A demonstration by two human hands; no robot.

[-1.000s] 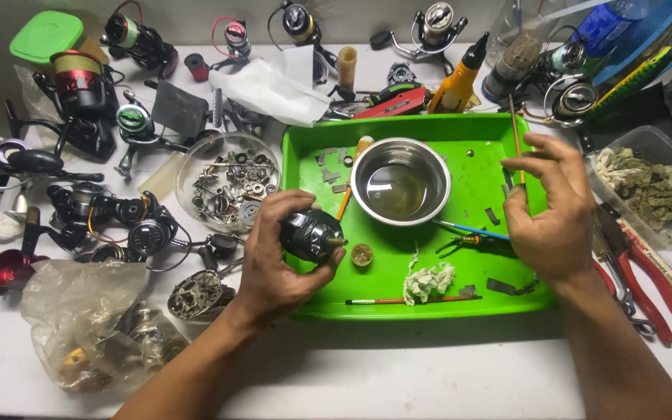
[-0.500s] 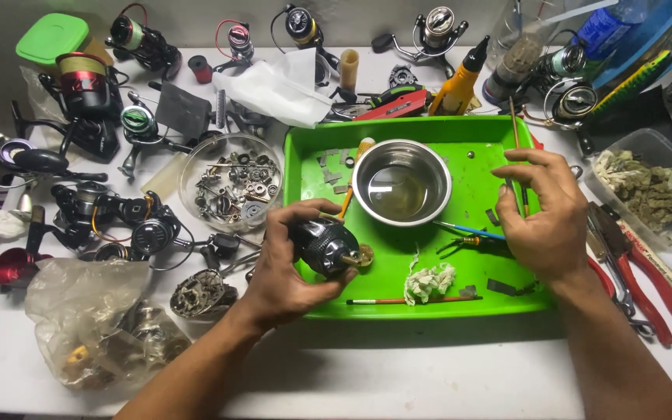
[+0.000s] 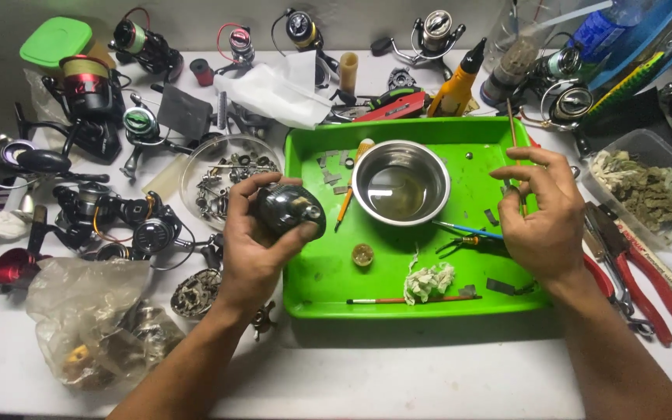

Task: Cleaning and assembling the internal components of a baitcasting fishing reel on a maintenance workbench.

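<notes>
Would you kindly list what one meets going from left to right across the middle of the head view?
Crumpled clear plastic bag → left hand holding a dark reel body → steel bowl in the green tray → right hand pinching a thin stick → red-handled pliers.

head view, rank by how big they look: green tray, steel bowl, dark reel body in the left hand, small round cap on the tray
1. green tray
2. steel bowl
3. dark reel body, though it is raised nearer the camera, so it may look oversized
4. small round cap
</notes>
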